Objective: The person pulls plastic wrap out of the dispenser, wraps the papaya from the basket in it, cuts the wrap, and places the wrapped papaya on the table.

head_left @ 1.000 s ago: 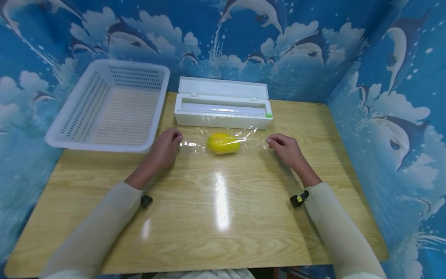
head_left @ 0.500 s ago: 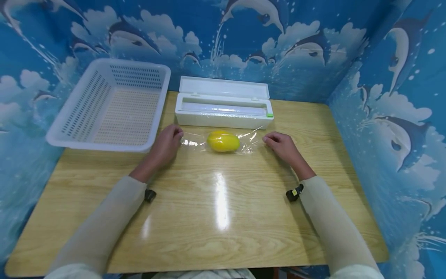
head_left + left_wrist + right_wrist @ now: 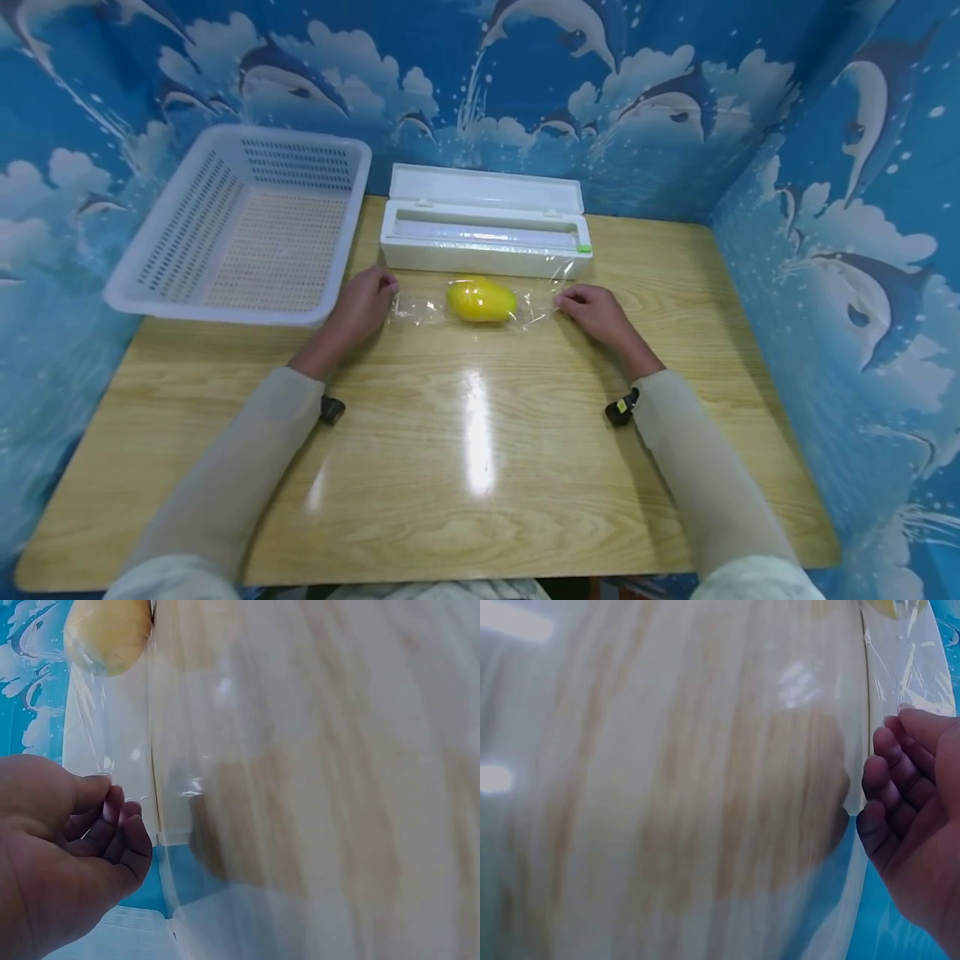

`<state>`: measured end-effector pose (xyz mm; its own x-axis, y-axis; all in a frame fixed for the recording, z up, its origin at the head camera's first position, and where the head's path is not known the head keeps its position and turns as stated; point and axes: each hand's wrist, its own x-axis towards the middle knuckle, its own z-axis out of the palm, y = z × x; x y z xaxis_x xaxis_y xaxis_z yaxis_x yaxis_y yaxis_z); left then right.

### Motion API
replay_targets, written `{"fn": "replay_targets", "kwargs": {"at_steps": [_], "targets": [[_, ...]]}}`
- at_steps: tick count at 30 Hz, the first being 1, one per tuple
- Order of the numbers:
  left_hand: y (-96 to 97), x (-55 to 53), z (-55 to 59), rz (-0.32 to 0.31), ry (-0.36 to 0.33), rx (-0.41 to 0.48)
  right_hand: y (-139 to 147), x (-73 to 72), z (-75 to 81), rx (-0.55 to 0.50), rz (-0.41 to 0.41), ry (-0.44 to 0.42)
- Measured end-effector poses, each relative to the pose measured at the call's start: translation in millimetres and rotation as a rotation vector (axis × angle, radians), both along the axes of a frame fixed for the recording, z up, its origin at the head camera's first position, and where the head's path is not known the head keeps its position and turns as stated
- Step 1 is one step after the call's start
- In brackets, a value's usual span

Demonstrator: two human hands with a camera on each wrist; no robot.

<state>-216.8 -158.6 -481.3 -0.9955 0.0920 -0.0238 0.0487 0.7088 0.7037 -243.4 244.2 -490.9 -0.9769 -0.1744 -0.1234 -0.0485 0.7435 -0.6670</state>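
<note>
A smooth yellow oval fruit (image 3: 482,300) lies in the middle of the head view, in front of the white wrap box. Clear plastic wrap (image 3: 534,308) is around it, and its loose ends stretch out to both sides. My left hand (image 3: 365,302) pinches the left end between thumb and fingertips; the left wrist view shows the strands of wrap (image 3: 105,742) running from that pinch to the fruit. On the other side my right hand (image 3: 596,310) pinches the right end, the remaining fingers loosely curled. The underside of the fruit is hidden.
Behind the fruit stands the long white wrap box (image 3: 483,250), lid up, with a roll inside and a green slider at its right end. A white plastic basket (image 3: 315,317) is at the back left. Dolphin-print cloth (image 3: 480,92) surrounds the wooden table (image 3: 420,467).
Both hands have come closer to the fruit, the right one moving left and the left one slightly right. The wrap looks narrower and more bunched at the ends.
</note>
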Motion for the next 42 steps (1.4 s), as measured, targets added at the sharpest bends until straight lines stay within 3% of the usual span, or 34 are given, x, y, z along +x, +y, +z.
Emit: {"fn": "replay_targets", "kwargs": {"at_steps": [13,22,36,42], "targets": [[-0.9,-2.0,0.3,-0.005,-0.059,-0.037,-5.4,-2.0,-0.5,0.084,-0.023,-0.006],[0.4,-5.2,-2.8,-0.015,-0.054,-0.025,-7.5,0.0,0.8,0.122,-0.043,-0.019],[1.3,-8.9,-9.0,0.038,-0.057,0.008,-6.9,6.1,0.4,0.106,-0.105,0.009],[1.6,-11.0,-10.4,0.025,-0.048,-0.008,-10.7,5.9,3.6,0.15,-0.106,-0.001]]}}
